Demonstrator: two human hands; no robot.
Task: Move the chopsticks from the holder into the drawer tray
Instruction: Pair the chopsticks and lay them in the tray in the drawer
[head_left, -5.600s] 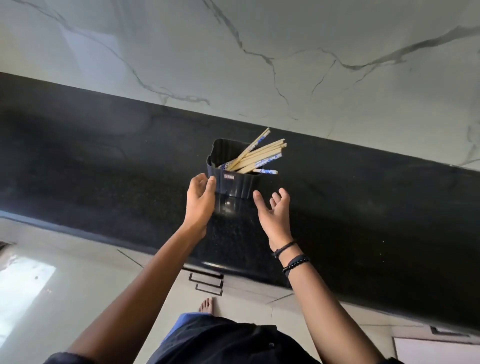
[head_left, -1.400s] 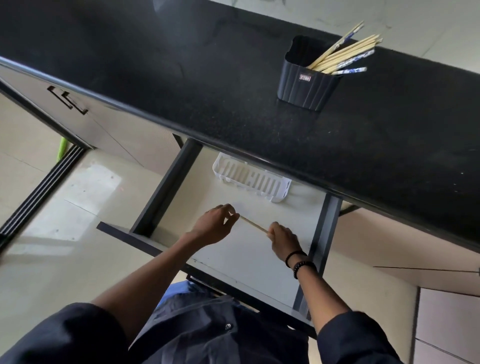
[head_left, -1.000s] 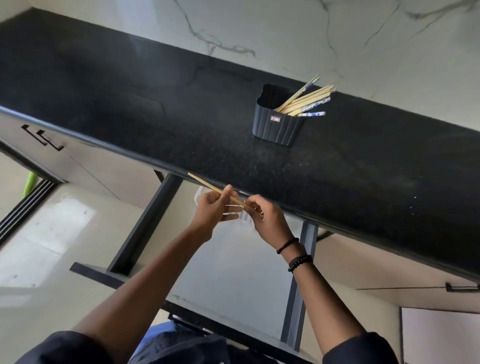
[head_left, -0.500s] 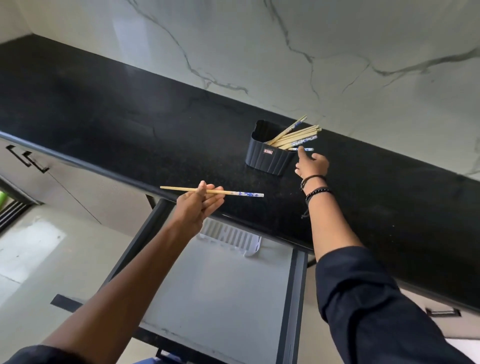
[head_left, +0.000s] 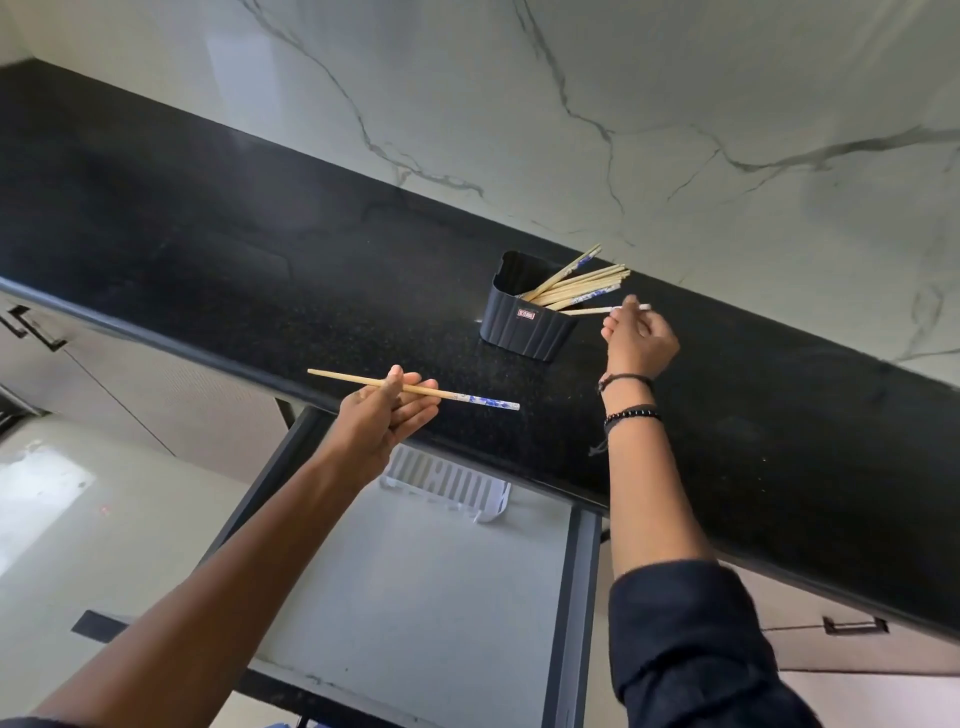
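Black speckled countertop (head_left: 208, 249) ran diagonally across the room, from 10 o'clock down to 4 o'clock, w/ a white grey-veined marble wall (head_left: 649, 104) behind it. Pale cabinet fronts sat below, w/ dark handles at 9 o'clock (head_left: 32, 327) and 4 o'clock (head_left: 852, 625); glossy light floor (head_left: 78, 519) at 8 o'clock.

The dark ribbed holder (head_left: 524, 325) stood on the counter near the wall, approx. 1 o'clock from centre. The bundle of chopsticks (head_left: 576, 283) leaned out of it toward 2 o'clock.

Right hand (head_left: 640, 340), beaded bracelets (head_left: 629, 414) on the wrist, was at the holder's 3 o'clock. Its fingertips were pinched on the end of the lowest chopstick (head_left: 587, 310), whose other end was in the holder.

Left hand (head_left: 387, 415) was over the counter's front edge, thumb and fingers clamped on a single chopstick (head_left: 467, 398), held abt. level, blue-patterned end toward 3 o'clock.

Below, the drawer (head_left: 415, 597) stood open, pale grey floor, dark frame. A white slotted tray (head_left: 447, 483) sat at its back, at the left hand's 5 o'clock, partly under the counter lip.
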